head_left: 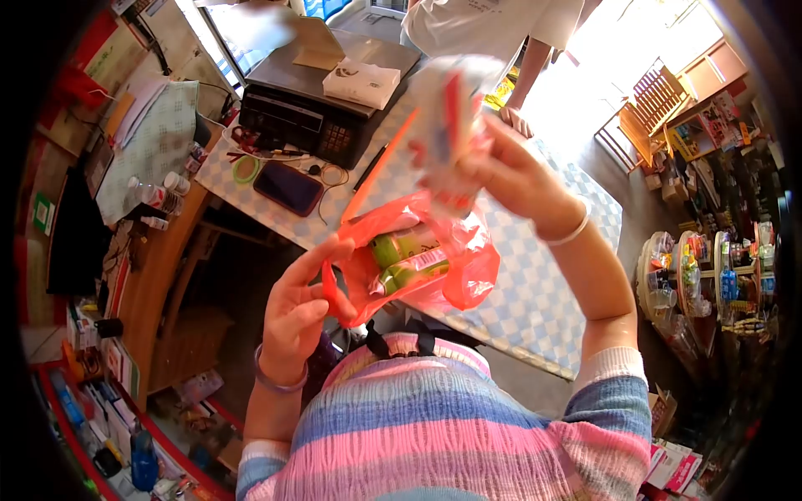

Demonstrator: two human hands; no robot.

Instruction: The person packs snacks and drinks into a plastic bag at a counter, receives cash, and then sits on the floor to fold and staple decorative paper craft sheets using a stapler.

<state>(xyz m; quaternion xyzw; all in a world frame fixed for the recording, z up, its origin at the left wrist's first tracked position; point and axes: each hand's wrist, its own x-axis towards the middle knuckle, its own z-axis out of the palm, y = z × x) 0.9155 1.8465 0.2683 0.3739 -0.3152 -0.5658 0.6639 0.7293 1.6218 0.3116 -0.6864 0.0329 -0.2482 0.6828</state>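
My left hand [299, 305] grips the edge of a red plastic bag [478, 271] and holds its mouth open toward me. Inside the bag lie green packages [409, 257], one on top of another; their exact kind I cannot make out. Above the bag, my right hand [510, 171] is closed on a white package with red marks [451, 117]. That package is smeared by motion, so its print cannot be read. Its lower end overlaps the bag's far rim in the view.
A checked tablecloth [551, 250] covers the counter. On it are a black weighing scale [301, 117] with a tissue box [361, 83] on top, and a phone [288, 185]. Another person [484, 29] stands across the counter, one hand on it. Stocked racks [710, 275] stand at right.
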